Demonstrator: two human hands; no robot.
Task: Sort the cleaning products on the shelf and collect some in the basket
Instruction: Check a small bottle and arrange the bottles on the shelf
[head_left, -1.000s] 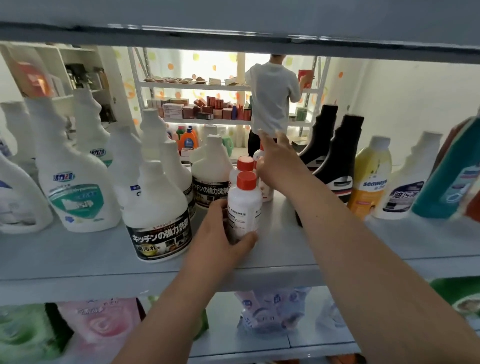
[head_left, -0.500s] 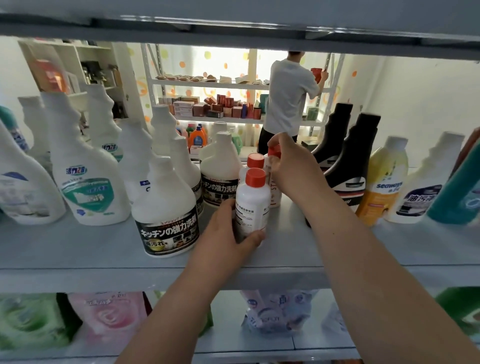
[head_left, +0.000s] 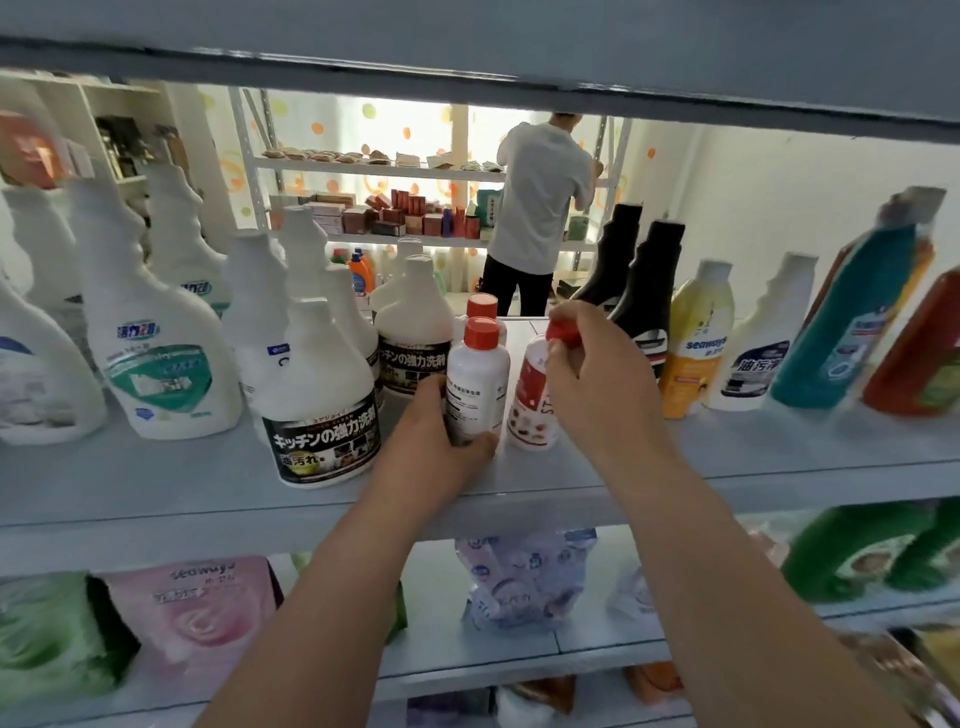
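On the grey shelf (head_left: 156, 488) stand several small white bottles with red caps. My left hand (head_left: 441, 441) grips the front one, a small white bottle (head_left: 480, 379), near its base. Behind it stands a second small red-capped bottle (head_left: 482, 306). My right hand (head_left: 597, 379) pinches the red cap of a bottle with a red-patterned label (head_left: 532, 400), which leans slightly and sits just right of the one my left hand holds. No basket is in view.
White cleaner bottles (head_left: 161, 358) crowd the shelf's left, one with a black Japanese label (head_left: 322, 421). Black bottles (head_left: 647, 291), a yellow bottle (head_left: 696, 338), a white one (head_left: 763, 338) and a teal one (head_left: 852, 317) stand at right. Refill pouches (head_left: 519, 582) lie below. A person (head_left: 540, 208) stands at a far rack.
My right hand has pulled the red-labelled bottle from the back toward the front, beside the bottle in my left hand. My left hand has kept its hold.
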